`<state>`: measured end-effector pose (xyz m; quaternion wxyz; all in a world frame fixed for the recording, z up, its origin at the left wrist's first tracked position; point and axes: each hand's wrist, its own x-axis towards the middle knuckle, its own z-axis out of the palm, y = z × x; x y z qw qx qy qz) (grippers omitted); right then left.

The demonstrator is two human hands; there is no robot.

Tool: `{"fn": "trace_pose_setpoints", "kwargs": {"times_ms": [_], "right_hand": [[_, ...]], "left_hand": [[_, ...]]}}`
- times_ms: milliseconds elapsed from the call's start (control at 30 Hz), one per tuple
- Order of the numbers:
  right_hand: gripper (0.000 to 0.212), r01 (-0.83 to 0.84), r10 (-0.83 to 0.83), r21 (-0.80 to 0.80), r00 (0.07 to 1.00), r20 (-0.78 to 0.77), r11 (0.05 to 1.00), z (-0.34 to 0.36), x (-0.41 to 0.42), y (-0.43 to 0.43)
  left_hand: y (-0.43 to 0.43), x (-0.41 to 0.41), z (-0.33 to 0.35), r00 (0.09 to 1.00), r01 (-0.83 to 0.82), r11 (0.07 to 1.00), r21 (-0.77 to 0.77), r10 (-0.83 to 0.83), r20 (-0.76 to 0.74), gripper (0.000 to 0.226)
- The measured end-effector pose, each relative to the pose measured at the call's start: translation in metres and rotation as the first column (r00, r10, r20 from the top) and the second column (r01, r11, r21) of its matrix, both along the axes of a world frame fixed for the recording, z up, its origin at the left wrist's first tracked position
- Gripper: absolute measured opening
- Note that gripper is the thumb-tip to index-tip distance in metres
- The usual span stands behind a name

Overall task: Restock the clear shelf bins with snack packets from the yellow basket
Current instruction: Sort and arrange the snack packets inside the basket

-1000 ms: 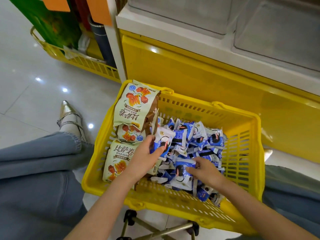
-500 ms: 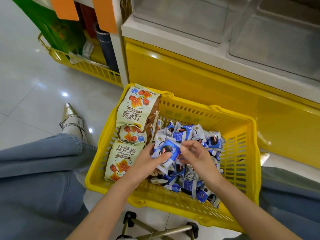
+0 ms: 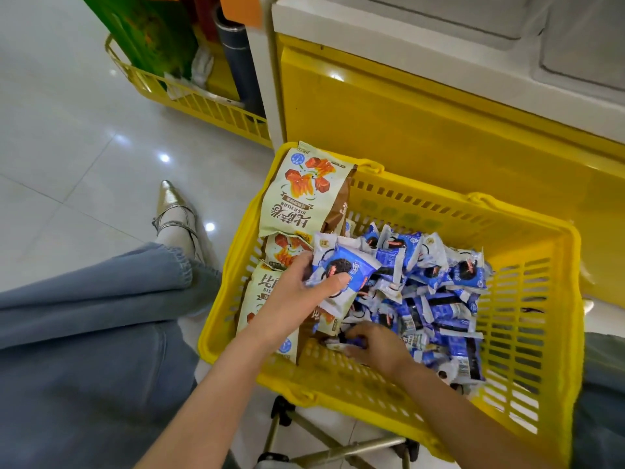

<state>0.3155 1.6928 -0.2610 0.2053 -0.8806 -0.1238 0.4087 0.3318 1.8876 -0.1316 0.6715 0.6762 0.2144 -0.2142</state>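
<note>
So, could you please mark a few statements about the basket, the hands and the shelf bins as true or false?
The left hand grips several blue packets. True.
The right hand rests on the shelf. False: it is down among the loose packets in the yellow basket.
The large cream packets lie along the basket's left side. True.
The clear shelf bins are full of packets. False: no packets show in the parts visible.

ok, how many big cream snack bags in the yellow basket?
3 cream bags, along the yellow basket's left wall: one at the far corner, one below it, one nearest, partly under the left hand gripping blue packets. More may be hidden underneath.
</note>
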Motion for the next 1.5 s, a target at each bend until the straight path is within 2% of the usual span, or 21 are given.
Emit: {"fn": "trace_pose_setpoints", "kwargs": {"times_ms": [100, 200, 300, 400, 467, 533, 633, 700, 800, 900, 967, 1033, 1067, 1100, 1133, 1200, 1233, 1333, 1433, 1500], "right_hand": [[0.015, -0.117, 0.123, -0.062, 0.988, 0.094, 0.991, 0.001, 0.004, 0.008], [0.014, -0.178, 0.184, -0.056, 0.974, 0.129, 0.982, 0.006, 0.005, 0.006], [0.012, -0.154, 0.151, 0.008, 0.977, 0.148, 0.988, 0.024, 0.006, -0.011], [0.011, -0.111, 0.099, 0.065, 0.982, 0.158, 0.992, 0.053, 0.014, -0.038], [0.003, 0.016, -0.032, 0.110, 0.989, 0.145, 0.994, 0.078, 0.026, -0.057], [0.015, 0.195, -0.227, 0.169, 0.954, 0.196, 0.966, 0.099, 0.044, -0.078], [0.011, 0.469, -0.545, 0.287, 0.774, 0.322, 0.835, 0.118, 0.073, -0.107], [0.008, 0.584, -0.661, 0.308, 0.653, 0.371, 0.750, 0.119, 0.089, -0.121], [0.021, 0.673, -0.720, 0.263, 0.612, 0.327, 0.691, 0.110, 0.106, -0.129], [0.041, 0.737, -0.758, 0.182, 0.616, 0.214, 0.651, 0.105, 0.110, -0.123], [0.059, 0.722, -0.728, 0.138, 0.631, 0.267, 0.677, 0.101, 0.100, -0.120], [0.058, 0.630, -0.628, 0.156, 0.654, 0.422, 0.761, 0.101, 0.080, -0.118], [0.050, 0.577, -0.585, 0.179, 0.663, 0.468, 0.797, 0.101, 0.069, -0.117], [0.041, 0.535, -0.551, 0.183, 0.690, 0.469, 0.825, 0.099, 0.059, -0.116], [0.035, 0.502, -0.518, 0.166, 0.730, 0.446, 0.849, 0.097, 0.050, -0.114], [0.028, 0.457, -0.459, 0.105, 0.800, 0.387, 0.883, 0.088, 0.037, -0.108], [0.028, 0.434, -0.427, 0.066, 0.831, 0.355, 0.899, 0.083, 0.033, -0.106], [0.037, 0.284, -0.251, -0.147, 0.945, 0.208, 0.947, 0.070, 0.030, -0.107], [0.051, 0.199, -0.177, -0.290, 0.979, 0.102, 0.936, 0.061, 0.027, -0.113], [0.055, 0.167, -0.144, -0.306, 0.985, 0.098, 0.937, 0.058, 0.026, -0.113]], "left_hand": [[0.000, 0.001, -0.002, 1.000, 0.010, 1.000, 0.015, -0.010, 0.002, 0.031], [-0.002, 0.002, -0.003, 1.000, 0.000, 1.000, 0.027, 0.000, 0.012, 0.028], [-0.014, 0.000, -0.006, 0.998, 0.046, 0.999, 0.029, -0.047, 0.031, 0.035], [-0.038, 0.000, -0.011, 0.992, 0.123, 0.990, 0.068, -0.122, -0.013, 0.051], [-0.054, 0.006, -0.013, 0.989, 0.147, 0.986, 0.083, -0.146, -0.016, 0.051], [-0.068, 0.020, -0.016, 0.991, 0.133, 0.985, 0.108, -0.132, -0.017, 0.058], [-0.085, 0.052, -0.022, 0.995, 0.095, 0.978, 0.183, -0.099, 0.009, 0.073], [-0.094, 0.074, -0.027, 0.996, 0.084, 0.971, 0.224, -0.091, 0.022, 0.071], [-0.103, 0.100, -0.040, 0.991, 0.115, 0.947, 0.299, -0.130, 0.031, 0.059], [-0.105, 0.112, -0.053, 0.965, 0.245, 0.863, 0.442, -0.259, -0.030, 0.051], [-0.102, 0.112, -0.058, 0.948, 0.279, 0.769, 0.576, -0.317, -0.036, 0.046], [-0.098, 0.104, -0.056, 0.933, 0.153, 0.631, 0.761, -0.346, 0.099, 0.040], [-0.097, 0.096, -0.054, 0.904, 0.051, 0.602, 0.797, -0.367, 0.220, 0.036], [-0.098, 0.086, -0.053, 0.859, -0.013, 0.624, 0.781, -0.393, 0.328, 0.031], [-0.100, 0.075, -0.053, 0.819, 0.013, 0.670, 0.742, -0.433, 0.377, 0.026], [-0.109, 0.048, -0.058, 0.767, 0.256, 0.730, 0.634, -0.552, 0.326, 0.021], [-0.114, 0.034, -0.064, 0.734, 0.414, 0.702, 0.579, -0.634, 0.244, 0.022], [-0.124, 0.009, -0.093, 0.544, 0.755, 0.485, 0.441, -0.839, -0.009, 0.037], [-0.131, 0.002, -0.113, 0.423, 0.878, 0.372, 0.303, -0.897, -0.124, 0.054], [-0.133, 0.003, -0.120, 0.393, 0.889, 0.327, 0.320, -0.904, -0.168, 0.054]]}}
